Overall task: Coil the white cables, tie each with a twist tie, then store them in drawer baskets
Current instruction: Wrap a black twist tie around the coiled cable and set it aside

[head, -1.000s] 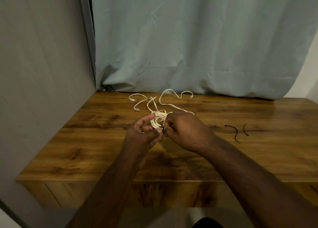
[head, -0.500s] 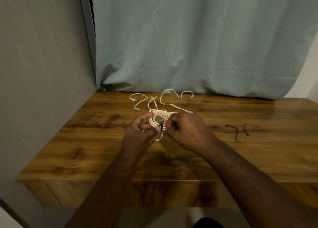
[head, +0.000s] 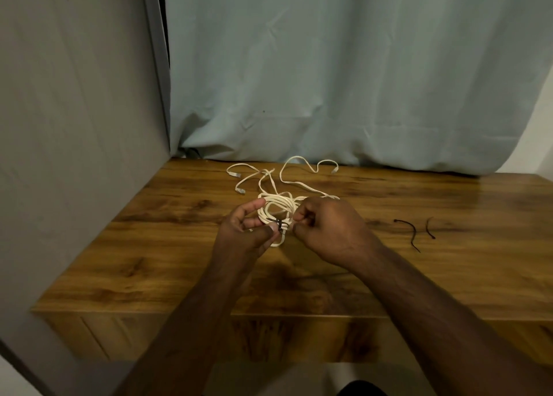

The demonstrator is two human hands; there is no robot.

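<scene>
Here your left hand (head: 248,231) and right hand (head: 326,231) pinch the black twist tie (head: 279,225) on the coiled white cable (head: 276,205), held just above the wooden table (head: 449,276). The cable looks light, springy; grip at the tie.
</scene>
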